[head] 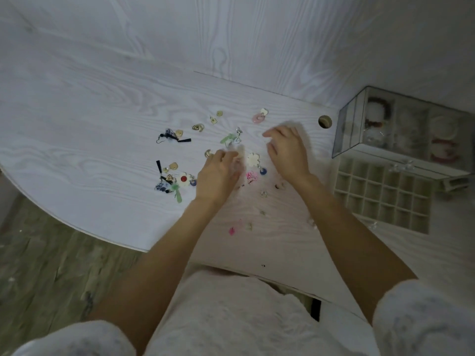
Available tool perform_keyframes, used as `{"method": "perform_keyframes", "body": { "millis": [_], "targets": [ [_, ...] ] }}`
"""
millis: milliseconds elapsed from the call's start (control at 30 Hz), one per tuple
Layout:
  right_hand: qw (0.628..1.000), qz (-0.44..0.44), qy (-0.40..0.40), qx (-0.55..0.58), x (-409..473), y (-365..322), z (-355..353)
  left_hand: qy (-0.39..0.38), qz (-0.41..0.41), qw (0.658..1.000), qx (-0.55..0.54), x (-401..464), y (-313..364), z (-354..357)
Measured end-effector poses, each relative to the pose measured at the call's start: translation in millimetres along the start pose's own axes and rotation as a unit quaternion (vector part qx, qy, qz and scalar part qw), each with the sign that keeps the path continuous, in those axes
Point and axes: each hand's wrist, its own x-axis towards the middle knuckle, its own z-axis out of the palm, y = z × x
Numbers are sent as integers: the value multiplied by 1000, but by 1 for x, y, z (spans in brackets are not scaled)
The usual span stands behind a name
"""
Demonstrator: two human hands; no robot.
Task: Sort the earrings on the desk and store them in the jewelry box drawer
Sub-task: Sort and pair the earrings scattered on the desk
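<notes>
Nearest loose pieces: a small pink earring (231, 230) and a few tiny studs lie on the worktop (90, 104) between the forearms, near its front edge, untouched.
Step in hand: sorting, by my judgement; earrings lie spread across the worktop and the drawer compartments look empty, so storing has not begun.
Left hand (218, 173): held low over the middle of the scatter, fingers (226, 155) curled and bunched at the tips. Motion blur hides whether they pinch a piece; I cannot tell.
Right hand (288, 150): palm down over the worktop, fingers loosely spread and pointing left, holding nothing that shows.
White flower earring (253, 159): lies between the two hands, just beside the left fingertips and near the right thumb side.
Pink bow earring (252, 176): just nearer than the white flower, beside a blue bead (263, 171), both between the wrists.
Sorted-looking cluster (174, 181): left of the left hand, holding a second white flower with a red centre, tassel and green pieces, touching one another.
Green earring (228, 138): just beyond the left fingers, apart from them.
Farther pieces: gold pieces (198, 127) and a pink hoop earring (258, 118) lie beyond both hands.
Drawer (380, 194): pulled out to the right of the right forearm, gridded compartments open upward.
Jewelry box (401, 124): clear, behind the drawer, bracelets inside.
Next move calls for: a fine pinch on one small piece, matching it to its partner, without dragging neighbours.
</notes>
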Motion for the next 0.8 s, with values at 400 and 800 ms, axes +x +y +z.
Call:
{"method": "perform_keyframes", "body": {
  "millis": [400, 800],
  "targets": [
    [999, 1, -53, -7, 47, 5, 25, -22, -36, 998, 52, 21, 2, 10],
    [951, 203, 77, 222, -130, 0, -44, 2, 142, 969, -200, -15, 30, -12]
  ]
}}
